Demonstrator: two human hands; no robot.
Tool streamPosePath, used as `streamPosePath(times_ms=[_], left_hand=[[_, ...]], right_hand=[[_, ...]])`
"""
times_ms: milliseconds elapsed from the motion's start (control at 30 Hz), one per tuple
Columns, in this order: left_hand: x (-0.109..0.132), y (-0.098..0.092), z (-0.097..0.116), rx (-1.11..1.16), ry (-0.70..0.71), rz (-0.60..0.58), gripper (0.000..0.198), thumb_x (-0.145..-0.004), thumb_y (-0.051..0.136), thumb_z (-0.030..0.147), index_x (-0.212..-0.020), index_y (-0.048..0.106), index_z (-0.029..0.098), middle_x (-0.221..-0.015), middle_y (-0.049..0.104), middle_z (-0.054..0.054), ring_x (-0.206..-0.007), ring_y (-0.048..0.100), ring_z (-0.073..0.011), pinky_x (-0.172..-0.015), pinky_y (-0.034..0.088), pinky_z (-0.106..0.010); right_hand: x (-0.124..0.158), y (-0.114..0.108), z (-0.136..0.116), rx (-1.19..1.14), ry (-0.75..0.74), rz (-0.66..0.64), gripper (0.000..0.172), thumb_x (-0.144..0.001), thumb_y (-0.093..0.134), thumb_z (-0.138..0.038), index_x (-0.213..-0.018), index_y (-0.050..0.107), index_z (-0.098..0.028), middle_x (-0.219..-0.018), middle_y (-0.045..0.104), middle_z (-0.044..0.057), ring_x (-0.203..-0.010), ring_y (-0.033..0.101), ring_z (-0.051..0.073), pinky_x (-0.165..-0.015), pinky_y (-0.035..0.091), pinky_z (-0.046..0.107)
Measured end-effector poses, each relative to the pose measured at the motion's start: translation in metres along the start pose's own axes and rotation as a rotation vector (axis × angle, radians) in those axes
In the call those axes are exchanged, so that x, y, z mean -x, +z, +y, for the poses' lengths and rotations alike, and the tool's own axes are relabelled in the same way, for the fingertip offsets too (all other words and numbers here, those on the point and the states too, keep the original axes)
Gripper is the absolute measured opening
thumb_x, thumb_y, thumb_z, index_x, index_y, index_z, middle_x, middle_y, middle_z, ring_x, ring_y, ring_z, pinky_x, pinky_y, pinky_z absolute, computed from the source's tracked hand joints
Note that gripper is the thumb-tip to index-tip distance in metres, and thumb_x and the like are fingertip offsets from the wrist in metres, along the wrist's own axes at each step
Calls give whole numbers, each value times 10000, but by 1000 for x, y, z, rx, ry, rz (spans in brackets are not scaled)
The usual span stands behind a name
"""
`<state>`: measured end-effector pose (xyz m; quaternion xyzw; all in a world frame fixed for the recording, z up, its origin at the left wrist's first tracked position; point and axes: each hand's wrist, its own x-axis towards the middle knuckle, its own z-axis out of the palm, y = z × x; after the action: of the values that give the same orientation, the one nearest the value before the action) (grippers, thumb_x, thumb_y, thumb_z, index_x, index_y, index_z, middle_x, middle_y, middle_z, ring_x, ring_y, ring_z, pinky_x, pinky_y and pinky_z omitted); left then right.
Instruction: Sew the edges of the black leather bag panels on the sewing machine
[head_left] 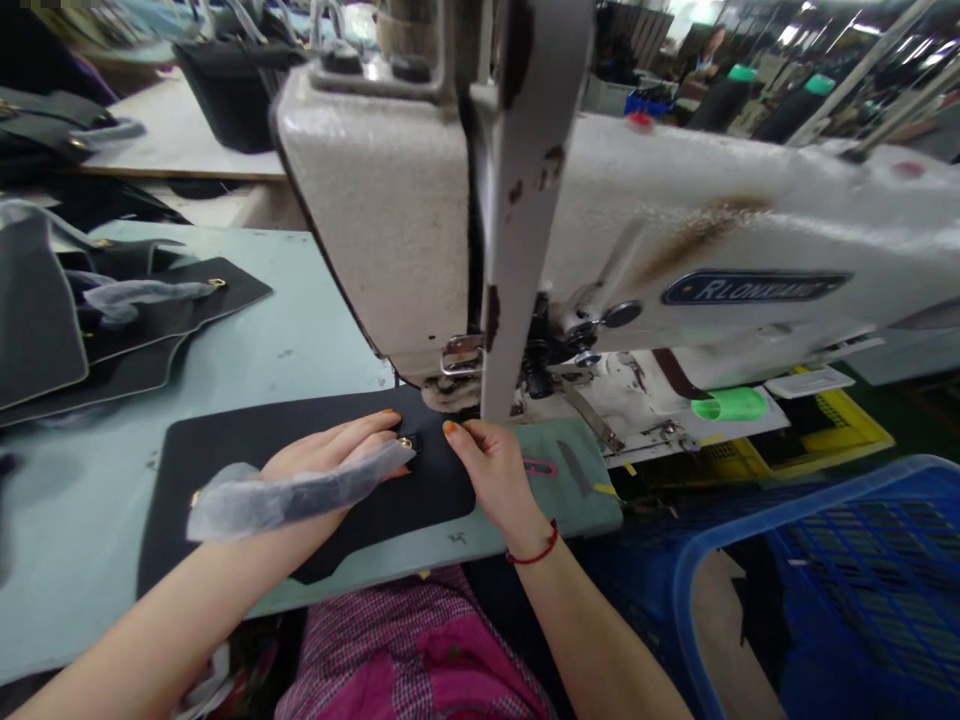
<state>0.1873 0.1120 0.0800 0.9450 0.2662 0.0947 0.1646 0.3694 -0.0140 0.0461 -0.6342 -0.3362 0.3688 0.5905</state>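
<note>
A black bag panel (442,490), which looks like leather, lies flat on the pale green table with its far edge beneath the head of a sewing machine (382,210). A bag handle wrapped in translucent film (292,503) arches up from the panel on gold-coloured fittings. My left hand (319,452) reaches under this handle and rests flat on the panel, fingers stretched towards the machine. Close to the presser foot area, my right hand (495,470) has thumb and fingers closed at the panel's right edge. The machine head hides the needle point.
Several black panels with wrapped handles (135,320) lie at the left. A black bag (225,95) stands on the table behind. On the right are a blue plastic basket (690,600), a yellow crate (847,430) and a green spool (731,404). A pink-handled tool (541,467) lies beside my right hand.
</note>
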Motion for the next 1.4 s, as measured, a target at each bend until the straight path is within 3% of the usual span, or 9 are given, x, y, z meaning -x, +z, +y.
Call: streamPosePath(times_ms=[200,367,467,700,867,1000,1200,1400], left_hand=[[-8,-3,-3,-134,103,-31,348,-974,463,437,-1147,676,222,-1250,691,-76,-1031,696,-274,-872,551,-388],[-10,-10,1,-206,133,-32,324,-978,470,409,-1137,674,215,-1226,687,-81,-906,703,-247,-758,551,-359],[-11,-12,2,-196,167,-20,324,-995,440,413,-1074,677,208,-1162,688,-74,-813,682,-199,-687,526,-314],[-19,-11,-1,-116,200,25,398,-994,429,513,-997,649,181,-1019,670,-46,-807,664,-177,-699,496,-284],[-23,-16,1,17,140,-27,493,-958,401,631,-978,630,194,-995,678,-32,-836,668,-168,-769,487,-276],[-22,-18,1,-69,176,21,574,-930,354,701,-987,638,205,-994,676,-29,-799,665,-186,-748,474,-300],[-22,-20,2,-226,246,28,657,-951,213,702,-1002,633,199,-1004,656,-35,-757,637,-158,-714,455,-278],[-22,-27,11,-193,242,-38,523,-991,320,601,-1013,619,173,-1017,652,-49,-810,651,-162,-751,492,-275]], right_hand=[[16,-7,-8,112,-34,-22,487,-942,560,-452,-585,374,-177,-580,293,-47,-527,308,73,-486,196,224],[51,-11,-5,53,116,-125,381,-972,518,-474,-732,538,-180,-627,586,-13,-561,618,123,-485,401,186],[60,-12,-4,46,119,-139,365,-979,515,-466,-767,579,-175,-689,703,38,-629,681,149,-535,483,198],[55,-15,-14,-89,186,-223,372,-948,561,-495,-799,597,-157,-864,771,104,-676,728,152,-516,503,182],[51,-18,-16,-252,288,-286,432,-897,609,-568,-832,615,-141,-893,775,126,-659,729,146,-508,508,178],[49,-19,-15,-294,329,-294,468,-865,643,-594,-793,617,-132,-885,774,131,-638,720,138,-512,509,178],[50,-17,-15,-296,329,-297,472,-868,637,-600,-796,615,-134,-866,776,119,-635,717,134,-519,509,179],[51,-17,-13,-284,317,-296,454,-893,607,-580,-809,622,-134,-865,776,111,-639,716,127,-532,510,178]])
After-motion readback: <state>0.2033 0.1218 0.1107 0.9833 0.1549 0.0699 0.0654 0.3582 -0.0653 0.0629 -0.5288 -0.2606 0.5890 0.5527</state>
